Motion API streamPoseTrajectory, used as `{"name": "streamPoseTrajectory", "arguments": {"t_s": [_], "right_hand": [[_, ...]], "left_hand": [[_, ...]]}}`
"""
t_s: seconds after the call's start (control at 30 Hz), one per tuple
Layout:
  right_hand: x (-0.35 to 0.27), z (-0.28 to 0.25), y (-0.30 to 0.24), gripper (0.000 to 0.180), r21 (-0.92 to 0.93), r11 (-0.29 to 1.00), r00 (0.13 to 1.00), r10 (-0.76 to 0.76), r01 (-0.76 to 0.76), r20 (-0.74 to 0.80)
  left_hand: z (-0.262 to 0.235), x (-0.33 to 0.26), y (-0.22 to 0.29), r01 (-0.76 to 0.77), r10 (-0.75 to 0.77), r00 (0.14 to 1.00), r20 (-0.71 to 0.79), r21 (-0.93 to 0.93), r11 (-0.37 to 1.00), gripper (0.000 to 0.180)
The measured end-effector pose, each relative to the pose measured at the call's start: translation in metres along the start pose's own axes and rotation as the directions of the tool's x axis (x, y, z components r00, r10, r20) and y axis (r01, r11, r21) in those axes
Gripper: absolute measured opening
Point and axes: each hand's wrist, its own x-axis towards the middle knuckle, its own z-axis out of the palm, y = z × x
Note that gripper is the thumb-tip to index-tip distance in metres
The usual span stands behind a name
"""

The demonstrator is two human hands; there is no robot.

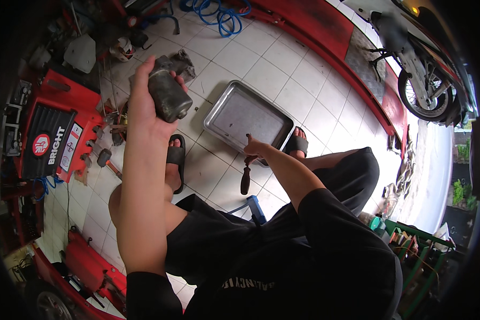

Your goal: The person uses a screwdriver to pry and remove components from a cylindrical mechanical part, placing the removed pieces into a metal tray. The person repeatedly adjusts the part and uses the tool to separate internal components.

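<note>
Housing of grimy metal (169,100) sits clamped in our left hand (145,100), beyond the left edge of the tray (248,109); a greasy grip could drop it on the tiles (282,80). Our right hand (257,148), apart, grips a dark-handled tool (246,181) by the near right corner.

We see a plain-cut black shirt (314,272), its short sleeves (330,210) leaving the forearms bare, with small pale lettering (232,282) printed across the front. Below it we find loose, dark shorts (213,234) of soft-looking cloth. On the feet we make out dark open-toed sandals (297,144), each with a broad strap across the top.
</note>
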Motion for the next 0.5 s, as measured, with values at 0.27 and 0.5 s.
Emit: {"name": "streamPoseTrajectory", "arguments": {"t_s": [0.27, 0.5], "right_hand": [[0.015, -0.002, 0.011, 0.104, 0.034, 0.997, 0.998, -0.064, 0.063, 0.026], [0.008, -0.001, -0.001, 0.117, -0.103, 0.986, 0.984, -0.114, 0.129, 0.133]], "left_hand": [[-0.010, 0.000, 0.007, 0.043, -0.043, 0.999, -0.011, -0.017, 0.999, 0.037], [-0.014, -0.007, 0.011, 0.007, -0.006, 1.000, -0.008, 0.036, 0.999, 0.037]]}}
